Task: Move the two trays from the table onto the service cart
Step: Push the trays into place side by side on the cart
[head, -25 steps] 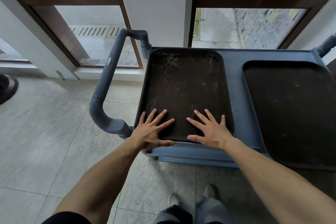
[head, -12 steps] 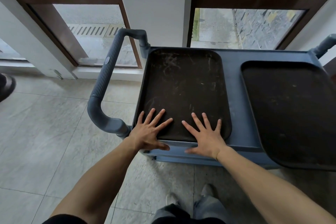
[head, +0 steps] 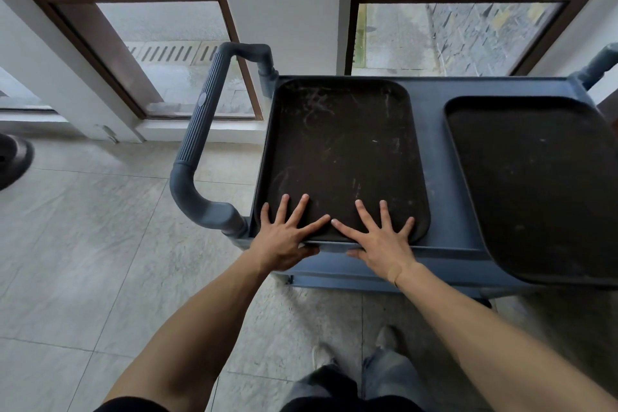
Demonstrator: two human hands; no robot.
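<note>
Two dark brown rectangular plastic trays lie on the top shelf of the blue-grey plastic service cart, well apart from one another with a strip of bare shelf between. The scuffed left tray sits square against the cart's ribbed grey push handle side, its long axis running from 6 o'clock to 12 o'clock away from the person. The right tray lies at 3 o'clock from it, turned slightly, and its near corner overhangs the cart's front edge. The left hand and the right hand both rest flat, fingers spread wide, on the near short end of the left tray, with the thumbs low against the cart's front edge; neither grips anything. From both hands the tray's body stretches toward 12 o'clock, so any further nudge would go straight along its length. The overhanging tray lies nearer the right hand, at about 2 o'clock, and judging by that corner it may want squaring.
</note>
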